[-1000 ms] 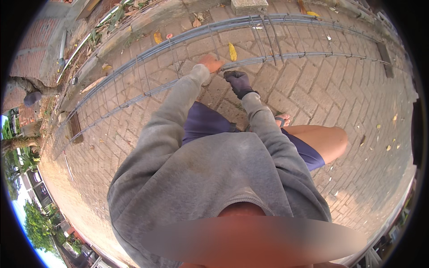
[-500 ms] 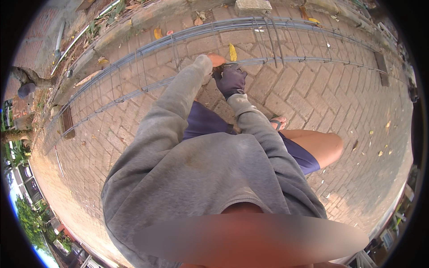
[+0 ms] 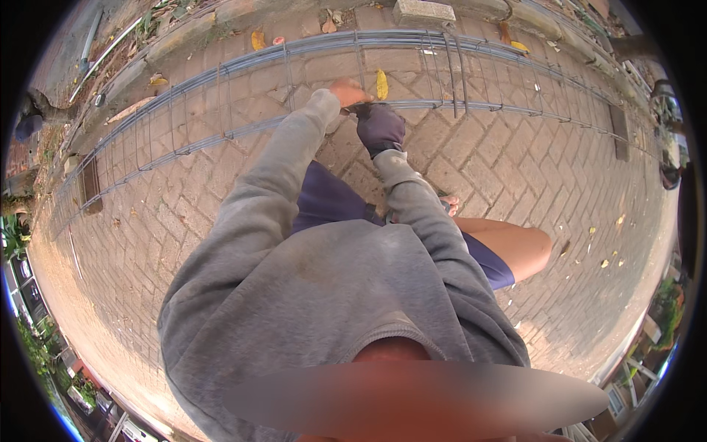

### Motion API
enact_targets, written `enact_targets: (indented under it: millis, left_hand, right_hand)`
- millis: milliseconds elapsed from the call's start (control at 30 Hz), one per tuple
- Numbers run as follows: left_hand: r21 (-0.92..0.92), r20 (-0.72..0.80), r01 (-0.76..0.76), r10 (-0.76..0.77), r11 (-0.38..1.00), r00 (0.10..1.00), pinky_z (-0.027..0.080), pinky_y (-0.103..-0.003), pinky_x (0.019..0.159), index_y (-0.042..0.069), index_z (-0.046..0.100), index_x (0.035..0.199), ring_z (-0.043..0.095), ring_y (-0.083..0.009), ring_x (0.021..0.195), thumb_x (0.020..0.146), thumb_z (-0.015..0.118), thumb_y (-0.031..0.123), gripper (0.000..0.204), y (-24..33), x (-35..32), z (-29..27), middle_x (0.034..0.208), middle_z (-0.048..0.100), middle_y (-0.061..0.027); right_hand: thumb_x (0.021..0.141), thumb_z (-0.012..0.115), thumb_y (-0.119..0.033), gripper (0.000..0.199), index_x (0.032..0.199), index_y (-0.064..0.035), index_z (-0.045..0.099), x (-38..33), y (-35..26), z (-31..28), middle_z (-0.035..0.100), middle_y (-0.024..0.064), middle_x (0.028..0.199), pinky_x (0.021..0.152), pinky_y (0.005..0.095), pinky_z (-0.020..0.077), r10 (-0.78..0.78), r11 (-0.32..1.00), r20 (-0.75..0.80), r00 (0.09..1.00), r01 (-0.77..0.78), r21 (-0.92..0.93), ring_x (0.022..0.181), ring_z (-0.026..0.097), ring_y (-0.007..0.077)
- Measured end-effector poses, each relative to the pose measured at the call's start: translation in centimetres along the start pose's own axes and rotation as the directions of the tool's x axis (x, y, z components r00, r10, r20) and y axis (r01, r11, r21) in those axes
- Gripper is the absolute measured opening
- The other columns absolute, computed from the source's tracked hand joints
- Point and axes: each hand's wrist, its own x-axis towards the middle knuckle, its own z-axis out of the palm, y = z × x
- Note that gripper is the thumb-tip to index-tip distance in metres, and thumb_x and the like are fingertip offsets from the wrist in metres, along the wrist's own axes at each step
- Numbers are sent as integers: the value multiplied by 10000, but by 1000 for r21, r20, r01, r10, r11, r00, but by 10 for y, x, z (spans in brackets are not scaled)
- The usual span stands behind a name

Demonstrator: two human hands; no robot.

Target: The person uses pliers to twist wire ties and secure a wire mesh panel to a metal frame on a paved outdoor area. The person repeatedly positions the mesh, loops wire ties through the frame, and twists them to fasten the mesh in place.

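A long cage of grey steel bars (image 3: 280, 51) with thin wire stirrups lies across the paving in front of me. At its near bars (image 3: 434, 104) my two hands meet, side by side. My left hand (image 3: 349, 93), bare, is closed at the joint of a stirrup and the near bars; what its fingertips pinch is hidden. My right hand (image 3: 382, 130), in a dark purple glove, is closed just right of it, its knuckles against the near bars. Whatever sits inside that fist cannot be made out. A yellow leaf (image 3: 381, 85) lies just beyond the hands.
Wooden blocks sit under the cage's left end (image 3: 90, 183) and right end (image 3: 618, 132). A pale concrete block (image 3: 424, 13) rests beyond the far bars, by the kerb (image 3: 177, 46). Two loose rods (image 3: 454, 74) cross the cage. Herringbone paving (image 3: 508, 151) spreads around my bent legs.
My right hand has turned at the wrist, and its fingers, partly spread before, are now curled in. My left hand stays at the near bars. The whole view has shifted slightly.
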Motion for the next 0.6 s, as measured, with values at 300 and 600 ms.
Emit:
enact_targets:
  millis: [300, 600]
  left_hand:
    - [-62, -23, -34, 32, 997, 999, 441, -351, 522, 34, 784, 892, 575, -166, 569, 865, 781, 416, 383, -5, 3, 1, 763, 745, -63]
    - [-16, -37, 0, -1, 1000, 999, 461, -374, 520, 41, 788, 874, 594, -191, 556, 859, 783, 387, 346, -20, 31, 8, 728, 732, -79]
  right_hand:
    - [992, 594, -333, 356, 1052, -6, 721, -51, 45, 27, 731, 213, 872, 777, 494, 531, 144, 755, -92, 985, -49, 654, 864, 718, 404]
    - [940, 607, -280, 273, 1010, -36, 708, -25, -5, 12, 717, 255, 949, 822, 561, 517, -221, 966, 177, 959, 190, 177, 944, 683, 457]
